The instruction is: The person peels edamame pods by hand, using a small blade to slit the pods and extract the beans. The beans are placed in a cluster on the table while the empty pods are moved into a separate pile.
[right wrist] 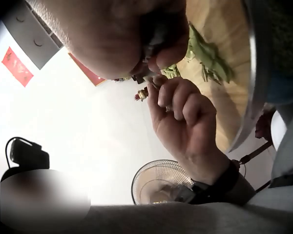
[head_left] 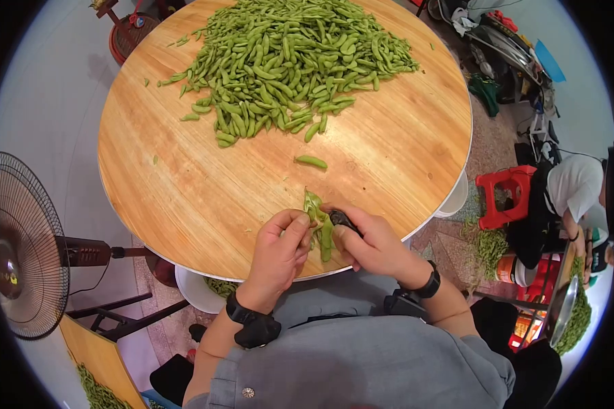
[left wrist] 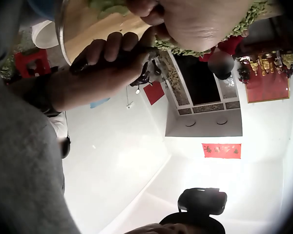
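Note:
At the near table edge, my left hand (head_left: 280,249) pinches a green pod (head_left: 312,204) between thumb and fingertips. Close on its right, my right hand (head_left: 378,249) grips a small black tool (head_left: 341,219), whose working end is hard to make out. More pods (head_left: 326,240) lie or hang between the hands; which of them are held I cannot tell. In the right wrist view, the curled left hand (right wrist: 185,112) is just below the black tool (right wrist: 156,29), with pods (right wrist: 207,56) beyond. The left wrist view shows the right hand (left wrist: 102,73) curled.
A large heap of pods (head_left: 280,61) covers the far part of the round table (head_left: 150,184); a single pod (head_left: 311,162) lies nearer. A white bucket (head_left: 198,290) stands below the near left edge, a fan (head_left: 20,245) at left. At right are a red stool (head_left: 505,194) and another person (head_left: 573,187).

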Tool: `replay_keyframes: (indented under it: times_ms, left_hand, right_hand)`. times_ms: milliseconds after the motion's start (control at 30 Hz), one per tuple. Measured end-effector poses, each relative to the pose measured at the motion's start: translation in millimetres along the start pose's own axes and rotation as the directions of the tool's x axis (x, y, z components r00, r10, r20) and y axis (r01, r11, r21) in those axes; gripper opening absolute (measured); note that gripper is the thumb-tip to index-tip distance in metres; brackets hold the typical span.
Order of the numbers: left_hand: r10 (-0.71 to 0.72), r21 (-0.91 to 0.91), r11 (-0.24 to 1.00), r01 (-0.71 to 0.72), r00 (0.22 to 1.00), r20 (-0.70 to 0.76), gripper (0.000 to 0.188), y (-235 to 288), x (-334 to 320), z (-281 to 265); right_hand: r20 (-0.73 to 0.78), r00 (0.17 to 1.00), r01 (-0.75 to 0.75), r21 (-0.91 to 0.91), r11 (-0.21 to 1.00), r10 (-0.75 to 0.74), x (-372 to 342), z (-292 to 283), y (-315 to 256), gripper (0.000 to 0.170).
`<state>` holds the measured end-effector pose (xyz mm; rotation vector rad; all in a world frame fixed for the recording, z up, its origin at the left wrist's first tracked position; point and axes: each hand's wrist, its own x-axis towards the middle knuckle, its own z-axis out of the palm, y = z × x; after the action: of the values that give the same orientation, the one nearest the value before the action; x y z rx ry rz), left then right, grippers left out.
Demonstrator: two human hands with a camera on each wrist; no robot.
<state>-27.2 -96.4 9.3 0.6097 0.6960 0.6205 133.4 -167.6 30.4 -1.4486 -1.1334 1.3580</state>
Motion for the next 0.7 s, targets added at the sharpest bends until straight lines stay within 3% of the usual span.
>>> replay_keyframes:
  times_ms: [200,300,367,500,567,700]
  left_hand:
    - [-0.073,0.051,0.996,0.073,0.997,0.006,0.013,-3,7,5]
    - [-0.053,0.019,0.998,0.054,0.998,-0.028,0.012,-4,7,5]
    - [-0.014,0.037,0.999,0.015,1.0,-0.023,0.012,-3,6,4]
    - [0.02,0.071,0.997,-0.018,0.999,-0.028,0.011,2,6,6]
    - [0.04,0.036,0.999,-0.039,0.999,-0.027,0.01,1,6,5]
    - [0.083,0.083,0.993,-0.079,0.995,-0.051,0.008,-4,5,4]
  right_hand:
    - [-0.037,0.992,0.11,-0.146,0.983,-0.117,6,-2,0,0.033]
    - [-0.02,0.997,0.07,-0.186,0.98,-0.075,7,-1,-4,0.034]
    - [-0.025,0.992,0.115,-0.251,0.961,-0.125,9,0,-6,0.034]
    - [-0.002,0.984,0.173,-0.183,0.968,-0.176,15,0,-3,0.036]
    - [0.05,0.994,0.102,-0.044,0.994,-0.1,15,-1,-7,0.038]
    - [0.053,0.994,0.096,-0.112,0.989,-0.09,20,-2,0,0.039]
